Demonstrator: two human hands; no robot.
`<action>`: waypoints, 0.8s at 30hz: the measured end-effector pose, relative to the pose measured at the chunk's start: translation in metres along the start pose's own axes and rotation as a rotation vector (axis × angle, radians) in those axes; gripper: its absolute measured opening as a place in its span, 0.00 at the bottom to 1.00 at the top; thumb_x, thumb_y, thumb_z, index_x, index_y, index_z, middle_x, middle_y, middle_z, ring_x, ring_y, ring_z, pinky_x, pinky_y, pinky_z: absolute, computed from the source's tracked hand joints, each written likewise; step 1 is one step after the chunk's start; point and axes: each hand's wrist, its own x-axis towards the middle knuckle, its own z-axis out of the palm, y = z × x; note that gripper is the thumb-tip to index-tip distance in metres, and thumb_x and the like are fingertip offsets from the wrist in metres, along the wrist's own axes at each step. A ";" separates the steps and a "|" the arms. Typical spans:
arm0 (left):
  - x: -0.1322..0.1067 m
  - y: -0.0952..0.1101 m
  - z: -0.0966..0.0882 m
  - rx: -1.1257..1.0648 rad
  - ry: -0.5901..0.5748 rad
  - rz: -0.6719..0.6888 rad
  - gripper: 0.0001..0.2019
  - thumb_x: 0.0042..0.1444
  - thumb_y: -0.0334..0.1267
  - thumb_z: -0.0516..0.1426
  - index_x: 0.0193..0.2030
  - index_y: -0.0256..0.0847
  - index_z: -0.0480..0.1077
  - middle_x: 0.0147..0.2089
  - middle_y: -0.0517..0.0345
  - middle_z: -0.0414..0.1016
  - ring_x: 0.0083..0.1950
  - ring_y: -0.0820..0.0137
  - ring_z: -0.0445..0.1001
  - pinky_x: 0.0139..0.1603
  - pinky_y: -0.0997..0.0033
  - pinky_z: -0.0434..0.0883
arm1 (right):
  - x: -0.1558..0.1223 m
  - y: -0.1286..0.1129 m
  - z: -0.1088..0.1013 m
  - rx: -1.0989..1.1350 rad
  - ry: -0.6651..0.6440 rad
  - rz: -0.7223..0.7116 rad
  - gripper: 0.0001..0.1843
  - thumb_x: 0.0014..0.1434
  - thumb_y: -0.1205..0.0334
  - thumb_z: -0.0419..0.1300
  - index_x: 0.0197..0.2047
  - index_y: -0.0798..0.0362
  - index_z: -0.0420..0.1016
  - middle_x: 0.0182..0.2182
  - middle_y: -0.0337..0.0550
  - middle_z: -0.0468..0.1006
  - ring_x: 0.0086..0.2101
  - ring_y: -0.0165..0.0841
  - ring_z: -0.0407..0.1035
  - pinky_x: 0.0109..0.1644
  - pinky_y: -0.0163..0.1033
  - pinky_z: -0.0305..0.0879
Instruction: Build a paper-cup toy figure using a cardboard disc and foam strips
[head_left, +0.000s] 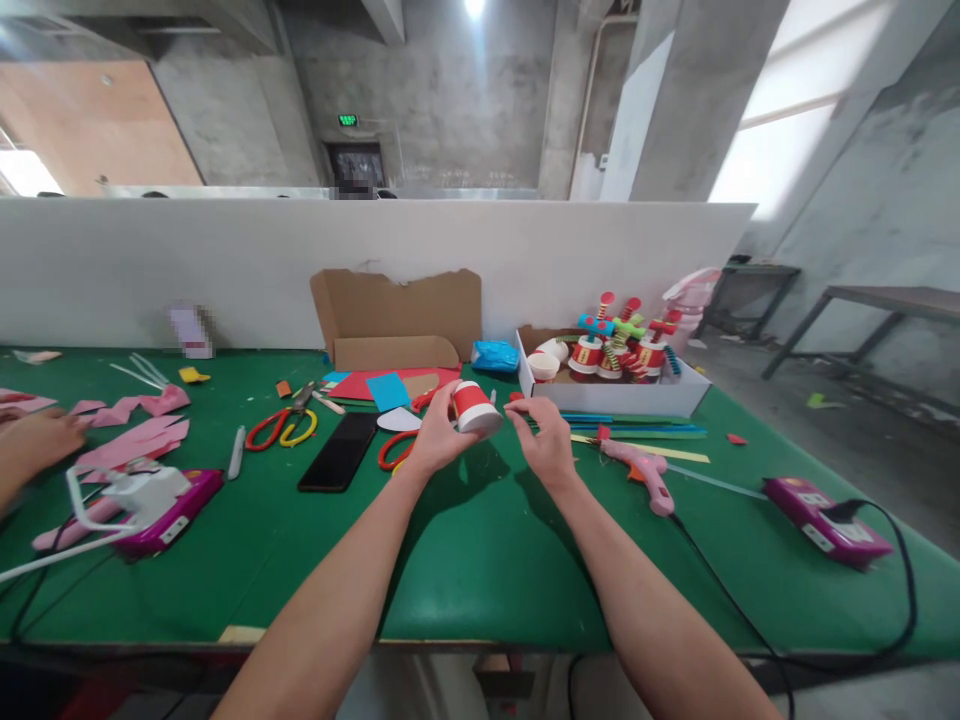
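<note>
My left hand (437,437) is closed around a paper cup (475,407) wrapped in red paper, held on its side above the green table (465,560). My right hand (541,432) hovers just right of the cup with thumb and fingers pinched together; what they hold, if anything, is too small to make out. A pink glue gun (643,472) lies on the table to the right of my right hand. Red-handled scissors (396,450) lie under my left hand.
A white box (615,396) of finished red cup figures stands at the back right, an open cardboard box (397,320) behind centre. A black phone (339,451), red and yellow scissors (283,426), purple power strips (825,520) and another person's hand (34,442) lie around.
</note>
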 end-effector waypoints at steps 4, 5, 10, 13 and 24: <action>0.000 -0.004 0.001 0.026 0.004 0.039 0.41 0.38 0.41 0.67 0.60 0.39 0.58 0.60 0.43 0.63 0.59 0.54 0.65 0.55 0.54 0.68 | 0.000 -0.001 0.000 -0.042 -0.092 -0.084 0.08 0.59 0.61 0.59 0.41 0.47 0.77 0.33 0.42 0.79 0.38 0.37 0.71 0.46 0.45 0.65; 0.000 -0.004 0.002 0.035 -0.003 0.044 0.40 0.38 0.41 0.67 0.60 0.39 0.58 0.60 0.43 0.63 0.59 0.54 0.65 0.55 0.54 0.68 | 0.001 -0.002 0.000 -0.054 -0.095 -0.100 0.07 0.59 0.61 0.59 0.40 0.47 0.78 0.33 0.42 0.79 0.38 0.37 0.71 0.47 0.45 0.65; -0.001 -0.005 0.003 0.014 -0.042 0.053 0.40 0.39 0.38 0.66 0.61 0.40 0.58 0.59 0.44 0.64 0.58 0.55 0.66 0.56 0.54 0.68 | 0.001 -0.001 -0.001 -0.057 -0.060 -0.080 0.07 0.59 0.63 0.58 0.33 0.46 0.78 0.29 0.40 0.79 0.35 0.36 0.72 0.49 0.47 0.64; -0.001 -0.004 0.004 -0.020 -0.049 0.031 0.41 0.39 0.37 0.66 0.61 0.40 0.57 0.58 0.44 0.65 0.57 0.56 0.68 0.53 0.55 0.70 | 0.001 -0.002 0.000 0.004 -0.045 -0.011 0.06 0.58 0.62 0.59 0.32 0.46 0.78 0.30 0.40 0.80 0.36 0.37 0.72 0.49 0.47 0.65; -0.002 0.002 0.005 -0.039 -0.049 -0.023 0.39 0.37 0.32 0.64 0.60 0.40 0.59 0.58 0.45 0.66 0.56 0.56 0.69 0.54 0.54 0.69 | 0.002 -0.002 0.004 0.357 -0.022 0.385 0.08 0.50 0.56 0.62 0.27 0.51 0.76 0.27 0.40 0.78 0.32 0.35 0.71 0.41 0.41 0.67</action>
